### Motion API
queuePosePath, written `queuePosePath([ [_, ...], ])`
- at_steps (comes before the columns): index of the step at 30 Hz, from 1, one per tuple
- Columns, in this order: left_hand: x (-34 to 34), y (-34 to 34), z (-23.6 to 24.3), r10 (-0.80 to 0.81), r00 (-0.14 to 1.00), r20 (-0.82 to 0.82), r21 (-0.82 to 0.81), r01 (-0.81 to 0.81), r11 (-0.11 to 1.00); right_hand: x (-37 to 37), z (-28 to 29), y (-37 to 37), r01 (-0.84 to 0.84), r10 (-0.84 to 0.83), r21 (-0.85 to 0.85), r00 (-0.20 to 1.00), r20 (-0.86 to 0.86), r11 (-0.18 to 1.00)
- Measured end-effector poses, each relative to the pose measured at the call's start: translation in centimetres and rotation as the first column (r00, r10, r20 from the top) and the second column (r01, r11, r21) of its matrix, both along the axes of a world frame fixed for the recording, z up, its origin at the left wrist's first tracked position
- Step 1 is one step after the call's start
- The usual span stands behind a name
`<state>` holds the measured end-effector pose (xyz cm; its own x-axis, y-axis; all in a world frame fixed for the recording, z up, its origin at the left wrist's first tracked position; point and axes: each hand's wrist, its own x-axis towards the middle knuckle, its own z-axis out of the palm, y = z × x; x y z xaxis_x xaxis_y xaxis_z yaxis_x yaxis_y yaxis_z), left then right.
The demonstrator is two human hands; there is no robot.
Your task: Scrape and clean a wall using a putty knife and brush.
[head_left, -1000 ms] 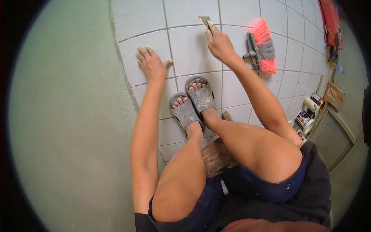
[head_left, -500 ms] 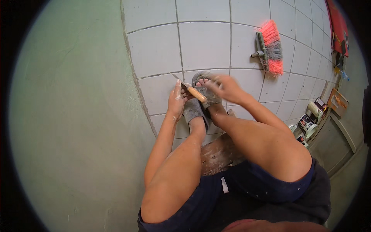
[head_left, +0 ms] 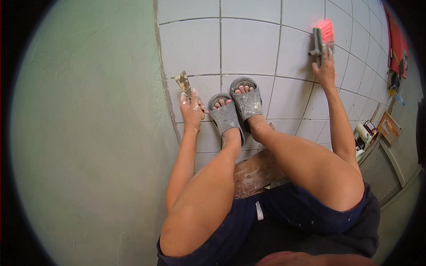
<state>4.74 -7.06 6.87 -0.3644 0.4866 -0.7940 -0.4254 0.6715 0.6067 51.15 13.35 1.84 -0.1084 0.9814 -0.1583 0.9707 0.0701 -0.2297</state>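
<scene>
Half a second earlier both hands had met over the grey sandals, the scraper passing between them; since then the right hand had swung out to the brush lying well to the right of the sandals on the white tiled floor, and the left hand had kept the scraper. The left fingers were curled tightly together around the scraper's handle, so the tool sat just left of the sandals, close to the joint where the tiles met the green wall. Its long axis ran nearly away from the person, blade end up and tilted slightly towards the wall, probably held that way to keep the soiled blade clear of the feet and ready for the grout line. The right fingers rested on the brush's dark handle end, loosely gathered, though whether they had closed around it could not be told. The brush's long axis also ran away from the person, pink bristles at its far end, beyond the sandals.
</scene>
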Motion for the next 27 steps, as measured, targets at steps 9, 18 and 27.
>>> queuePosePath([
  [9, 0.9, -1.9, -1.8, -0.137, 0.946, -0.294, -0.046, 0.130, 0.990, -10.7, 6.5, 5.3, 0.399, -0.352, -0.138, 0.534, -0.769, 0.906],
  [18, 2.0, -2.7, -0.9, 0.030, 0.878, -0.478, 0.016, -0.025, 1.000, -29.8, 2.6, -4.6, -0.619, 0.005, -0.487, 0.621, -0.783, 0.616],
  [27, 1.4, -2.7, -0.6, -0.172, 0.778, -0.604, -0.022, 0.200, 0.980, -22.8, -3.7, 12.1, -0.496, 0.332, -0.130, 0.731, -0.597, 0.858],
])
